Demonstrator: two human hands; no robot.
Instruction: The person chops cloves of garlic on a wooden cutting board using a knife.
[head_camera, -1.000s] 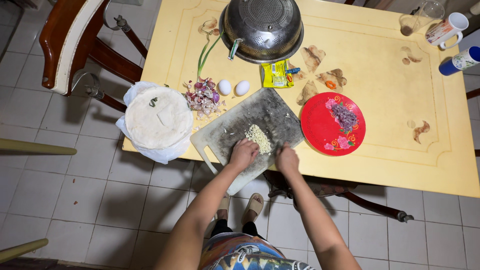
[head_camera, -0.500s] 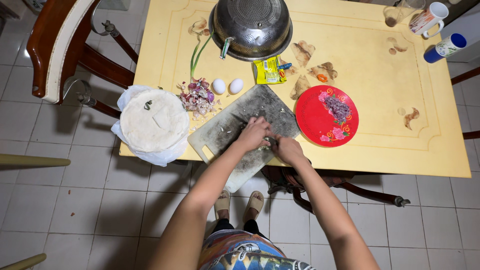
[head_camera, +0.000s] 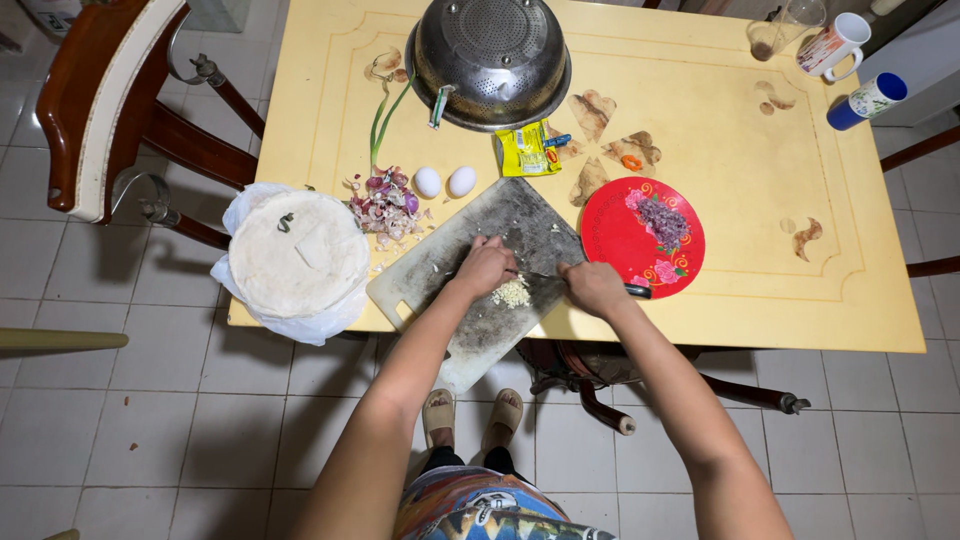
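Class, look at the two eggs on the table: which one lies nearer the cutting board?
The right-hand egg, beside the board's upper corner; the other egg lies further left, next to the onion peels.

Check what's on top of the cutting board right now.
On the cutting board: a small pile of minced pale bits, the left hand beside it, and a knife gripped by the right hand. The hands cover whatever lies beneath them.

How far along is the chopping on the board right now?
Done: a heap of purple mince sits on the red plate, and peels lie beside the cutting board. In hand: the right hand holds a knife across the pale minced pile, the left hand on the blade. Left: two eggs whole, green stalk uncut.
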